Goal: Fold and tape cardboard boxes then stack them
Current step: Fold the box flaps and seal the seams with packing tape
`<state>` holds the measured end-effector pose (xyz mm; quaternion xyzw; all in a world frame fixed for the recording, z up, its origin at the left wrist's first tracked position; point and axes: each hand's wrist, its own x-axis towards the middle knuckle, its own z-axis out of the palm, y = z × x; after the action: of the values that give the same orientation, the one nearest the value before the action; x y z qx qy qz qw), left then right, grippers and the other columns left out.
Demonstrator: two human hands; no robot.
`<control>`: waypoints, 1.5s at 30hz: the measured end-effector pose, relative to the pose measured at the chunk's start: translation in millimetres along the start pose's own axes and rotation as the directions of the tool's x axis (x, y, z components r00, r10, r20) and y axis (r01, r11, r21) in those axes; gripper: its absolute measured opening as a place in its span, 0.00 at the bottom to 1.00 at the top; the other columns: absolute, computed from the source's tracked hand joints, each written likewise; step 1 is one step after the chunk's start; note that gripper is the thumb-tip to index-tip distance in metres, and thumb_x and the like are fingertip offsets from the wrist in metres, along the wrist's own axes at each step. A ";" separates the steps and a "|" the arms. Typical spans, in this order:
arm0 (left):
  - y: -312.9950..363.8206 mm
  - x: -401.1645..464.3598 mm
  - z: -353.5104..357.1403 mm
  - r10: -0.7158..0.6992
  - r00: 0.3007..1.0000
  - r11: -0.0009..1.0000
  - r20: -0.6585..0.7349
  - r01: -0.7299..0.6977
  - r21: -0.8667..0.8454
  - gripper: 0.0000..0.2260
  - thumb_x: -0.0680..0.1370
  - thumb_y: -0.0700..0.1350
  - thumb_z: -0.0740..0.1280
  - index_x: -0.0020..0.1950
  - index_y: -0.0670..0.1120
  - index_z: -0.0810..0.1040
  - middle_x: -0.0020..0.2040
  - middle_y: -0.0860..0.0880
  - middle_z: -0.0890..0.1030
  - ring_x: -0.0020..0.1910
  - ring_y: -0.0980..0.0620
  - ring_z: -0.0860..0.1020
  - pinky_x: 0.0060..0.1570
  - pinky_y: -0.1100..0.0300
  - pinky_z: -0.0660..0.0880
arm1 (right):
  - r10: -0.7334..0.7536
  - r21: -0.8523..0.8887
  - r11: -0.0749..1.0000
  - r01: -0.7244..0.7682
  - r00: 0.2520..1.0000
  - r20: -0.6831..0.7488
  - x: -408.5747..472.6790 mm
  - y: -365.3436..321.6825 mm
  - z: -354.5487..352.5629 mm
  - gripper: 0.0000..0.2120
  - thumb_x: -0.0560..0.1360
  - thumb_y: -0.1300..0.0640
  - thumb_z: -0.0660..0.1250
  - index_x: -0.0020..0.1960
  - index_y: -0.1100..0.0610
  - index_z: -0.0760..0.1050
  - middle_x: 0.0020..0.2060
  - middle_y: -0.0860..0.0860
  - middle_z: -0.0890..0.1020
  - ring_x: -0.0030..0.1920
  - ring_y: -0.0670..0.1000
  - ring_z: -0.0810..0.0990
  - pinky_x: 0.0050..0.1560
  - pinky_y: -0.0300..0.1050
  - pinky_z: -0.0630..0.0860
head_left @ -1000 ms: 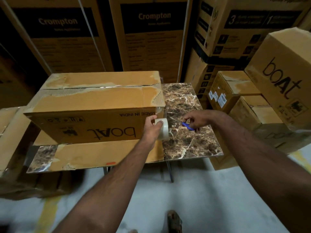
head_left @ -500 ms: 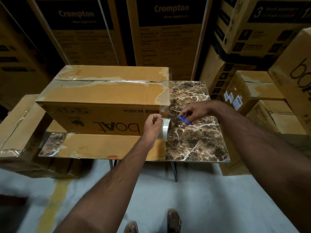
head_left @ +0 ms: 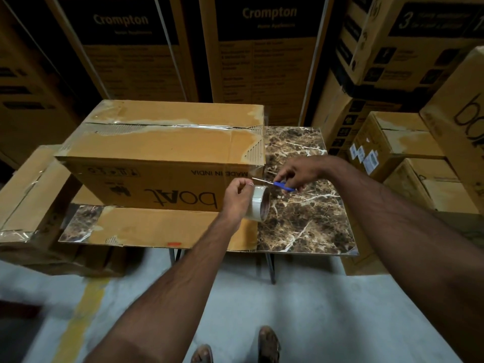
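A closed brown "boAt" cardboard box (head_left: 162, 150) lies on a marble-patterned table (head_left: 309, 218), with clear tape along its top seam. At the box's right front corner my left hand (head_left: 237, 199) grips a roll of clear tape (head_left: 258, 204). A strip of tape runs from the roll up to the box corner. My right hand (head_left: 297, 174) holds blue-handled scissors (head_left: 281, 186), whose blades point left and touch the tape strip just above the roll.
A flat piece of cardboard (head_left: 157, 226) lies under the box on the table. Taped boxes stand at the left (head_left: 28, 195) and stacked at the right (head_left: 392, 142). Tall Crompton cartons (head_left: 262, 56) wall off the back. My feet (head_left: 267, 344) stand on grey floor.
My right hand has brought the scissors left, from over the table to the tape strip beside the roll. My left hand has kept the roll at the box corner.
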<state>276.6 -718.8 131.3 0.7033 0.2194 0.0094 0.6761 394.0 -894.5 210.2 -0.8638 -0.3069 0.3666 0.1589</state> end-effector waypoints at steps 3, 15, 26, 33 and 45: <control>0.0 2.5 -0.2 0.025 1.000 0.999 0.006 -0.025 0.024 0.05 0.83 0.46 0.63 0.52 0.48 0.77 0.49 0.50 0.79 0.42 0.54 0.74 0.36 0.61 0.68 | 0.009 -0.004 1.000 -0.009 1.000 -0.025 -0.2 -0.6 3.7 0.15 0.78 0.65 0.69 0.63 0.56 0.79 0.42 0.43 0.82 0.37 0.42 0.79 0.35 0.33 0.75; -8.6 -8.5 -6.1 0.071 0.990 0.988 0.122 -0.087 0.125 0.08 0.84 0.48 0.61 0.49 0.45 0.75 0.46 0.48 0.77 0.42 0.52 0.72 0.39 0.57 0.67 | 0.053 0.208 0.977 -0.035 0.995 -0.080 -32.4 6.0 23.0 0.09 0.79 0.64 0.68 0.58 0.59 0.75 0.45 0.51 0.79 0.42 0.48 0.80 0.38 0.39 0.75; 28.4 -21.0 -15.2 0.274 0.935 0.950 0.226 -0.300 0.091 0.08 0.84 0.46 0.62 0.52 0.42 0.76 0.45 0.50 0.77 0.41 0.55 0.73 0.37 0.60 0.69 | 0.067 0.306 0.931 0.197 0.733 -0.677 -41.5 -57.6 59.5 0.12 0.73 0.66 0.75 0.53 0.58 0.78 0.45 0.50 0.84 0.42 0.43 0.83 0.41 0.37 0.79; 42.3 -27.5 -30.2 0.294 0.927 0.953 0.232 -0.302 0.003 0.07 0.83 0.43 0.63 0.53 0.40 0.78 0.43 0.50 0.79 0.38 0.57 0.73 0.34 0.65 0.70 | 0.088 0.216 0.963 0.163 0.566 -0.820 -40.5 -91.9 86.9 0.14 0.71 0.67 0.73 0.52 0.52 0.78 0.39 0.44 0.79 0.34 0.36 0.75 0.35 0.28 0.70; 56.8 -30.8 -67.3 0.222 0.923 0.975 0.315 -0.212 -0.064 0.07 0.83 0.43 0.64 0.46 0.46 0.76 0.38 0.51 0.78 0.34 0.58 0.71 0.30 0.66 0.67 | -0.064 -0.024 0.997 0.073 0.618 -0.784 -48.5 -144.2 85.8 0.14 0.72 0.66 0.71 0.52 0.50 0.77 0.39 0.40 0.78 0.39 0.38 0.75 0.38 0.28 0.70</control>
<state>244.8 -664.4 200.0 0.7056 0.0277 -0.0268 0.7076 245.3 -811.9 249.8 -0.9241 -0.2377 -0.0511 0.2948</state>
